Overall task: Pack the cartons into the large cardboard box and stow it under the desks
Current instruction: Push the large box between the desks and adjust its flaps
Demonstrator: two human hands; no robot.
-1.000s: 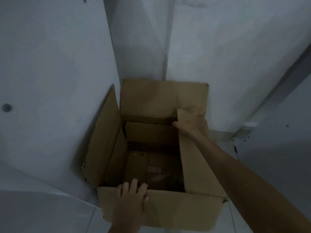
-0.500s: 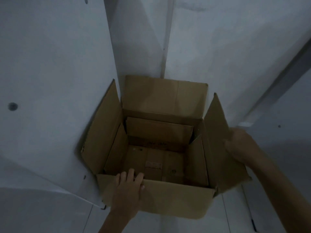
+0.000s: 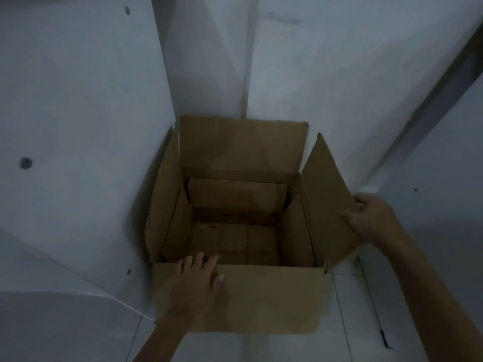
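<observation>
The large cardboard box (image 3: 266, 299) stands on the floor in a dim corner between white panels, all top flaps spread outward. A smaller open carton (image 3: 236, 198) sits nested inside it, its flaps up; the bottom is dark. My left hand (image 3: 198, 280) lies flat on the near flap, fingers over the box's front rim. My right hand (image 3: 371, 218) grips the outer edge of the right flap (image 3: 326, 202), thumb on the inner face. Both forearms reach in from below.
A white desk side panel (image 3: 78, 152) stands close on the left, touching the left flap. White panels (image 3: 313, 74) rise behind the box. A grey desk leg (image 3: 428, 108) slants on the right. Pale floor tiles (image 3: 352, 309) show near the box.
My right hand pulled the right flap from over the box opening outward to the right and now holds its edge. The left hand stayed on the near flap.
</observation>
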